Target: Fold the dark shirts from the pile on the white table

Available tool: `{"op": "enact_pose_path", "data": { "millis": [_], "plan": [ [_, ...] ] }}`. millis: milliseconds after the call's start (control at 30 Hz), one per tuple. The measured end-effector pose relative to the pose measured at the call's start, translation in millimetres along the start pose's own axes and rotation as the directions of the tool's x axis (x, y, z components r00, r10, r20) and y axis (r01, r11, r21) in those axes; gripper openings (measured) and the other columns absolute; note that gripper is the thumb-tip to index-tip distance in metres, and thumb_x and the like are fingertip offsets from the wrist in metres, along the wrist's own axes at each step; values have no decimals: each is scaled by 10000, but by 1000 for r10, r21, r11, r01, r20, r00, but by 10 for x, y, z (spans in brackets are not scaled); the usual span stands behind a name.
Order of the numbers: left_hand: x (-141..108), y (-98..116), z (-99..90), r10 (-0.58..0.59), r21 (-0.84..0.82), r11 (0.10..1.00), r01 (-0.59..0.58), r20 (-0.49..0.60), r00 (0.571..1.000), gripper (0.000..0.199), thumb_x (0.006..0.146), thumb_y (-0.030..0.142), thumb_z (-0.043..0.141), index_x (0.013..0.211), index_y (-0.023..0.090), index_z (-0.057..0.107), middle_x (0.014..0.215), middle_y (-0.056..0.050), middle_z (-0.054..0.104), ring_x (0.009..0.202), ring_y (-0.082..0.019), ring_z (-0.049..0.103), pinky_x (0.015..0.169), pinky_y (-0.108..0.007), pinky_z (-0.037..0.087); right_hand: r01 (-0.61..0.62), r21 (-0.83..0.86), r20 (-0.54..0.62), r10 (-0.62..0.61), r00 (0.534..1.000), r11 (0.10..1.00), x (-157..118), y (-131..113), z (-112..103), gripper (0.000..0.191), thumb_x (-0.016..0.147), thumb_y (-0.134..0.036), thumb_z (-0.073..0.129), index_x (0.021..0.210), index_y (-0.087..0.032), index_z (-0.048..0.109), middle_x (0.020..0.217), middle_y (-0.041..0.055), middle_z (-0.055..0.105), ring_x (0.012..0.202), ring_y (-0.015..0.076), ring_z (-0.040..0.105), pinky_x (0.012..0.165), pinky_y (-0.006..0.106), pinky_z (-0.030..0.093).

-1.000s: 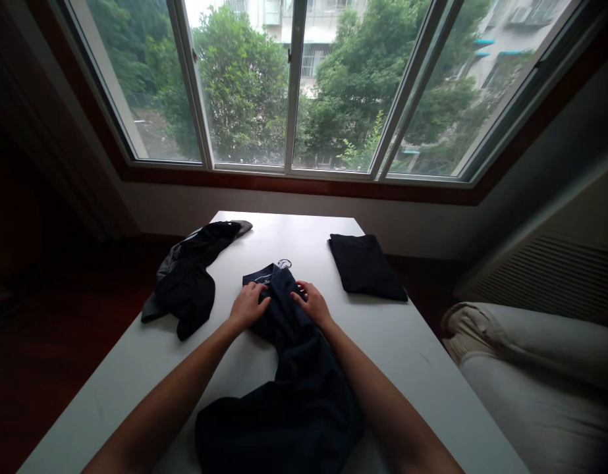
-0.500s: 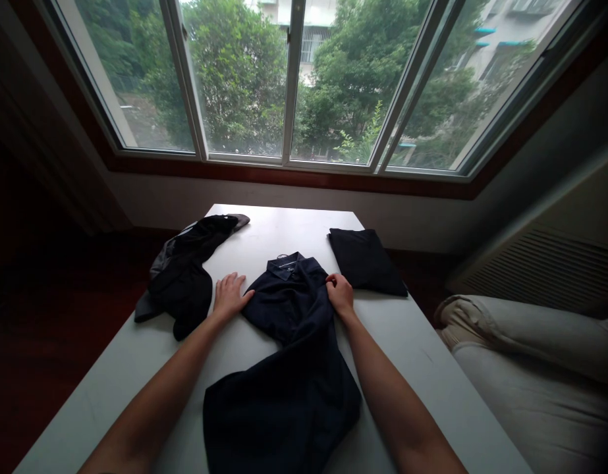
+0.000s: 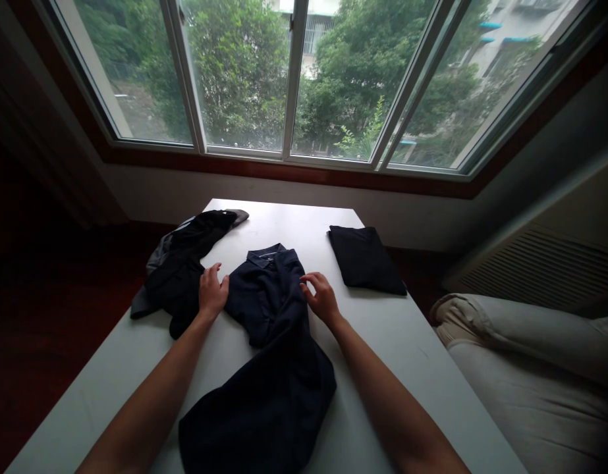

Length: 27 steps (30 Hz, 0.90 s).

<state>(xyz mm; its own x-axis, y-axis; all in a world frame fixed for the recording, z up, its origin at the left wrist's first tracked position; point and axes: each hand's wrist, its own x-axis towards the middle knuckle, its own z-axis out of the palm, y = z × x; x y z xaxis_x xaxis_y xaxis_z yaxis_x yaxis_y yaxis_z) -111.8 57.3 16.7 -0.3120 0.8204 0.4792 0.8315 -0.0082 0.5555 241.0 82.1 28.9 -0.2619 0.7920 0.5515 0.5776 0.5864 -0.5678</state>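
A dark navy collared shirt (image 3: 271, 329) lies twisted down the middle of the white table (image 3: 387, 349), its collar toward the window. Beside the shirt's upper left edge is my left hand (image 3: 213, 291), fingers apart and holding nothing. My right hand (image 3: 321, 297) is at the shirt's upper right edge, its fingers curved with a gap between thumb and forefinger and no cloth between them. Whether the fingertips touch the shirt is unclear.
A pile of black and grey clothes (image 3: 178, 286) lies at the table's left edge. Near the right edge is a folded black garment (image 3: 367, 260). A pale sofa (image 3: 535, 355) stands to the right, and a window (image 3: 284, 155) is beyond the table.
The shirt has shifted to the left, with its collar now farther left. My right hand has let go of its edge and opened. My left hand has moved left too.
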Motion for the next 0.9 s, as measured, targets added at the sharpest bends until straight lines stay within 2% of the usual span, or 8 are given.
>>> {"op": "enact_pose_path", "data": {
  "millis": [133,267,367,467,600,733,833,900],
  "plan": [
    [-80,227,-78,235,17,970,-242,180,955,346,991,333,524,1301,229,635,1198,-99,691,1159,-294,616,1049,-435,446,46,109,338,-81,938,993,-45,-392,41,355,1034,-470,548,1308,-274,662,1013,40,720,783,182,643,765,291,493],
    [-326,585,-51,327,-38,931,-364,533,780,425,989,467,569,1364,276,630,979,-57,746,957,-263,691,900,-373,469,59,-112,524,9,852,992,-87,-474,59,302,966,-536,648,1130,-299,737,892,20,741,787,196,659,729,261,425],
    [-421,685,-32,300,-10,922,-387,650,698,430,940,506,648,1323,311,645,922,-43,763,919,-279,717,850,-356,455,-42,-225,463,144,875,974,-82,-302,64,298,970,-519,623,853,-263,719,692,-6,670,664,172,597,652,245,357],
    [-391,633,-49,262,23,925,-380,684,680,233,947,421,648,1156,325,680,867,-19,758,881,-269,725,813,-331,448,-198,-200,250,246,936,959,-38,-4,-21,418,992,-535,539,723,-235,651,621,-13,608,595,155,520,619,248,331],
    [-244,451,-118,153,140,953,-268,543,826,139,984,317,563,1088,289,651,947,-42,759,915,-264,720,845,-337,460,-449,-221,-110,435,894,866,-2,457,-309,450,991,-526,471,675,-230,591,634,14,595,634,177,515,632,271,321],
    [-44,186,-201,-93,109,991,79,124,988,230,1025,350,459,1178,243,595,1033,-87,732,954,-278,702,864,-372,501,-574,-262,-237,524,818,776,-58,754,-482,415,988,-474,447,676,-232,572,697,38,598,690,196,523,667,289,334],
    [73,-38,-215,-318,-116,945,307,-102,942,272,1021,342,440,1247,235,547,1119,-91,707,1032,-260,685,922,-383,524,-515,-302,-243,458,855,802,-73,757,-429,420,992,-451,447,656,-224,560,789,62,596,749,204,535,732,300,382],
    [105,-153,-201,-427,-217,891,398,-106,898,299,1006,322,444,1280,236,526,1160,-88,693,1073,-247,675,953,-388,534,-436,-315,-245,372,895,843,-46,653,-359,396,997,-428,459,680,-221,575,850,78,601,822,219,551,803,317,415]
  ]
}}
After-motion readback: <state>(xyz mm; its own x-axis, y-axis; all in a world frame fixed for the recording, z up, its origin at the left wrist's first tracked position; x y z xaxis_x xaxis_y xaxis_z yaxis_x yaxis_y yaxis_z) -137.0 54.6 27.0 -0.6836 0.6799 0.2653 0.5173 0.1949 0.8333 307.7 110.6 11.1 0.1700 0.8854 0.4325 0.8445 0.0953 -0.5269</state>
